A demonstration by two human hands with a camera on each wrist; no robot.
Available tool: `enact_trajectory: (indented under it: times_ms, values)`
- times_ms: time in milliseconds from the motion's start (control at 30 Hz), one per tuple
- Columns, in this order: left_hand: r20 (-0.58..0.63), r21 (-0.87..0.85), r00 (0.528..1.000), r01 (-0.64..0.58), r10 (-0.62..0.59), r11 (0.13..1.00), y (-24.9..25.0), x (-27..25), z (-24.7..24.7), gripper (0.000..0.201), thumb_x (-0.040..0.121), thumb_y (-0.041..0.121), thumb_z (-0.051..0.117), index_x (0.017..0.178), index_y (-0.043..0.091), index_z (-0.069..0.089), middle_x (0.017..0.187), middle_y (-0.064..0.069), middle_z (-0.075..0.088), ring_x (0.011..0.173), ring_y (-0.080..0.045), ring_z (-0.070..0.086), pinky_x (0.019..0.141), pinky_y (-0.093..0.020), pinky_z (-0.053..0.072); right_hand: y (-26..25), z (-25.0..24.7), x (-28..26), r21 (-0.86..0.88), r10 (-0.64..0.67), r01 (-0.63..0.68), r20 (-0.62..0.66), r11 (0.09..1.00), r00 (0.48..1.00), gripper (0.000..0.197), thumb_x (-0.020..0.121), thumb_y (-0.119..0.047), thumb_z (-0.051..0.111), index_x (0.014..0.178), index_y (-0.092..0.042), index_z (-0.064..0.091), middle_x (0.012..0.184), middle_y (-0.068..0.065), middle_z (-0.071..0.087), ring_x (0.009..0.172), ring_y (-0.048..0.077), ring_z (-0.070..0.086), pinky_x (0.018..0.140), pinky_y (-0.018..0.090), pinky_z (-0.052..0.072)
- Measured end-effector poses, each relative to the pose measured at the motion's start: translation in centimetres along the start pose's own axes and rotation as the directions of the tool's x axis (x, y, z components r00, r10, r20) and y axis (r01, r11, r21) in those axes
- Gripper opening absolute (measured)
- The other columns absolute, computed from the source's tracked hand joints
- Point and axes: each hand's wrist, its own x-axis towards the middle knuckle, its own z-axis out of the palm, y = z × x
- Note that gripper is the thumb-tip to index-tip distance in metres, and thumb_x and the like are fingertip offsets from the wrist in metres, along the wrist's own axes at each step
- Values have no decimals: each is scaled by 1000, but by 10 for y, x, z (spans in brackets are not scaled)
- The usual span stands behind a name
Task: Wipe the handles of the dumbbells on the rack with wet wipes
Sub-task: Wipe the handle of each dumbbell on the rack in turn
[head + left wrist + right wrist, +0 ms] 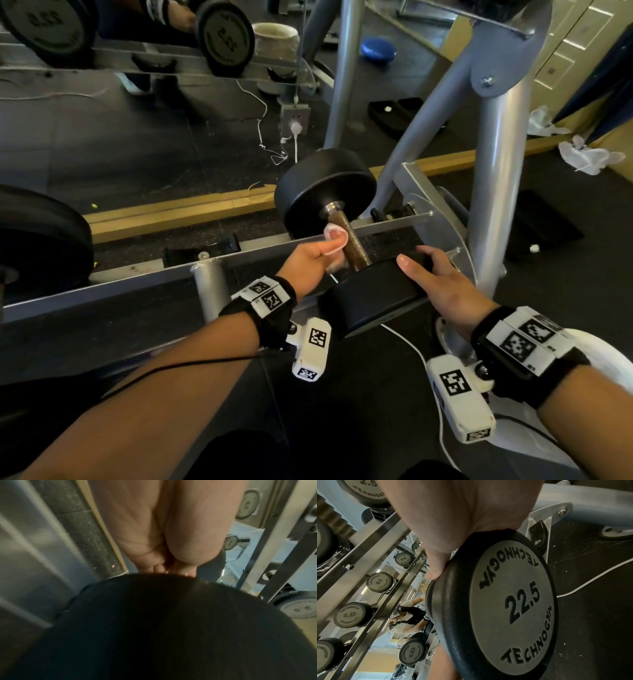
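A black dumbbell lies on the lowest shelf of the grey rack, its brown knurled handle running between the far head and the near head. My left hand pinches a white wet wipe and holds it against the left side of the handle. My right hand lies on top of the near head with its fingers curved over the rim. In the right wrist view that head's end plate reads 22.5. In the left wrist view the near head hides the fingertips and the wipe.
Another dumbbell head sits at the left on the same shelf. Grey rack legs rise at the right. A mirror with a wooden base strip stands behind the rack. Crumpled white wipes lie on the floor at the far right.
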Motion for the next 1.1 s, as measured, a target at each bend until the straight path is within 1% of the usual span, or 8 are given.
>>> enact_trajectory:
  times_ms: [167,267,433,667,800,900,1000,1100]
  values:
    - [96,301,994,22,-53,953,-8,-21,-8,34,97,35,59,123,15,69,121,-3,71,116,-17,64,110,-38,42,1,0,0,-5,-15,15,8,1000,1000,98,61,-82,56,143,-32,36,130,4,51,111,19,55,104,42,44]
    - [140,182,987,47,-74,982,3,-26,-12,31,93,28,66,117,9,72,115,-5,72,110,-18,67,103,-34,47,2,-1,0,-6,-22,22,1,1000,1000,106,56,-89,59,143,-32,38,133,3,51,114,20,55,107,44,42]
    - [-230,77,967,-93,108,993,20,-5,-15,33,98,25,60,120,1,67,103,-16,61,97,-26,57,102,-38,48,4,-1,3,-1,-20,20,-2,1000,1000,112,50,-89,55,144,-31,38,137,4,49,121,22,52,110,46,39]
    - [-157,133,984,-61,82,989,12,-5,8,38,102,23,53,120,-10,62,109,-14,64,105,-23,60,109,-36,43,7,0,5,-4,-18,18,0,1000,1000,104,56,-86,55,144,-33,37,136,1,47,117,18,50,101,34,40]
    - [26,98,993,111,-114,989,8,-27,10,38,102,18,52,130,-7,58,115,-13,65,94,-9,68,87,-17,53,7,0,6,-19,-10,10,-13,1000,1000,110,51,-89,52,144,-34,36,135,-1,45,116,18,48,98,33,37]
    - [93,97,981,159,-167,983,15,-33,7,36,100,11,53,130,-8,58,120,-14,63,114,-21,60,109,-30,44,5,0,6,-22,-3,3,-22,1000,1000,104,57,-86,54,145,-32,37,136,0,45,113,17,48,93,31,36]
    - [-31,44,999,28,-26,999,30,-23,-2,30,97,11,58,122,-5,60,113,-21,61,101,-32,60,89,-26,55,2,-1,3,-14,-8,8,-21,1000,1000,103,61,-86,58,146,-31,36,136,1,44,111,16,47,90,29,33]
    - [-203,70,972,-103,115,992,37,-8,-5,24,99,18,58,109,-1,68,91,-9,71,82,-16,69,75,-21,56,1,-1,2,-21,-5,4,-14,1000,1000,90,73,-75,56,147,-30,34,140,3,43,112,16,45,91,29,33]
